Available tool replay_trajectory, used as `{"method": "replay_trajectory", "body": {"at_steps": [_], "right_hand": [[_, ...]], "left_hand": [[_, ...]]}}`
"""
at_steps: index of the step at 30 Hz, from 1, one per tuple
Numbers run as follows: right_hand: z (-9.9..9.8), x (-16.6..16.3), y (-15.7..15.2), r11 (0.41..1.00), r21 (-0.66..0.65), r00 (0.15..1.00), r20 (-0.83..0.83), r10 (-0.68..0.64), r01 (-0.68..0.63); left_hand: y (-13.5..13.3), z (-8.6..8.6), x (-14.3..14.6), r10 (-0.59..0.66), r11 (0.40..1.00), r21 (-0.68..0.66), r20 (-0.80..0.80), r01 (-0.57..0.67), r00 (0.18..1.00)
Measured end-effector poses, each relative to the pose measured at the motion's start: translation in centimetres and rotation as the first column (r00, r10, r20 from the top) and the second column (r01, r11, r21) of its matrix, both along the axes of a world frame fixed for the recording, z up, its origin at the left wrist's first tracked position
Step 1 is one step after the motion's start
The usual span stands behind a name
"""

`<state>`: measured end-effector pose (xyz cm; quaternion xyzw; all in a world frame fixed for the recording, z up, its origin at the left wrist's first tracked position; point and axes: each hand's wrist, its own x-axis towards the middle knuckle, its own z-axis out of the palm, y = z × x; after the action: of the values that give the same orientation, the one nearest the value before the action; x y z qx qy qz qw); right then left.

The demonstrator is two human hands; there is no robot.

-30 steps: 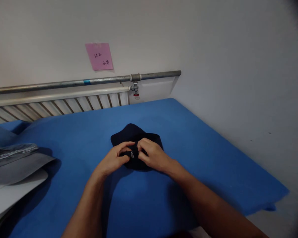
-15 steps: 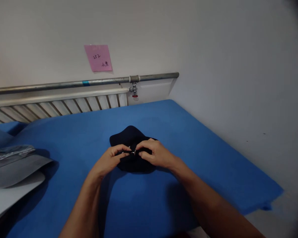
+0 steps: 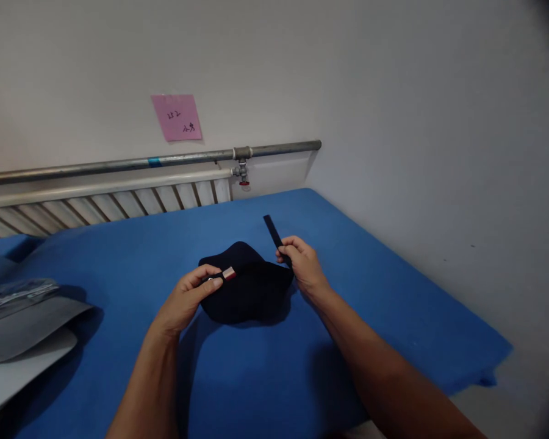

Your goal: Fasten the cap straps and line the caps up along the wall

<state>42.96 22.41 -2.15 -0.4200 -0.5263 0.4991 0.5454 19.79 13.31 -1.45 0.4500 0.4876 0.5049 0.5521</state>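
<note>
A dark cap (image 3: 251, 296) rests on the blue-covered surface, its brim pointing away from me to the upper left. My left hand (image 3: 190, 296) pinches the left end of the cap's back strap, where a metal buckle and a small pale-and-red tab (image 3: 229, 274) show by the fingertips. At the cap's right side, my right hand (image 3: 302, 262) is closed on the black strap (image 3: 271, 229), whose loose end sticks up and away. The two strap ends are apart.
A blue sheet (image 3: 370, 305) covers the surface. Grey and white items (image 3: 32, 323) are stacked at the left. Behind are a white radiator (image 3: 141, 201), a metal pipe (image 3: 187, 155) with a red-handled valve (image 3: 244, 182), and a pink note (image 3: 177, 119) on the wall.
My hands have moved apart from the middle of the strap. The right hand has gone right with the strap end, now free of the buckle, while the left has shifted slightly left.
</note>
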Motion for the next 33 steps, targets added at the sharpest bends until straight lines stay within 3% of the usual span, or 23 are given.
{"method": "replay_trajectory", "body": {"at_steps": [7, 13, 19, 25, 30, 33], "right_hand": [[0.6, 0.4, -0.5, 0.989, 0.1, 0.981, -0.148, 0.123, -0.109], [-0.1, 1.0, 0.0, 0.932, 0.095, 0.937, 0.055, 0.345, -0.349], [-0.3, 1.4, 0.3, 0.859, 0.067, 0.856, 0.156, 0.493, -0.507], [0.3, 0.8, -0.8, 0.816, 0.104, 0.803, 0.286, 0.522, -0.568], [1.7, 0.6, -2.7, 0.853, 0.109, 0.858, -0.002, 0.514, -0.511], [2.4, 0.1, -3.6, 0.887, 0.011, 0.857, -0.251, 0.45, -0.462]], "left_hand": [[0.0, 0.8, -0.1, 0.189, 0.978, 0.041, 0.233, -0.203, 0.954], [0.0, 0.7, -1.0, 0.312, 0.921, 0.094, 0.404, -0.378, 0.86], [0.1, -0.2, -2.4, 0.307, 0.868, 0.184, 0.531, -0.461, 0.79], [-0.3, 0.4, -2.9, 0.44, 0.834, 0.011, 0.591, -0.552, 0.676], [-1.2, 1.5, -2.7, 0.516, 0.788, 0.028, 0.513, -0.615, 0.686], [-1.4, 1.5, -2.3, 0.426, 0.865, 0.059, 0.435, -0.497, 0.793]]}}
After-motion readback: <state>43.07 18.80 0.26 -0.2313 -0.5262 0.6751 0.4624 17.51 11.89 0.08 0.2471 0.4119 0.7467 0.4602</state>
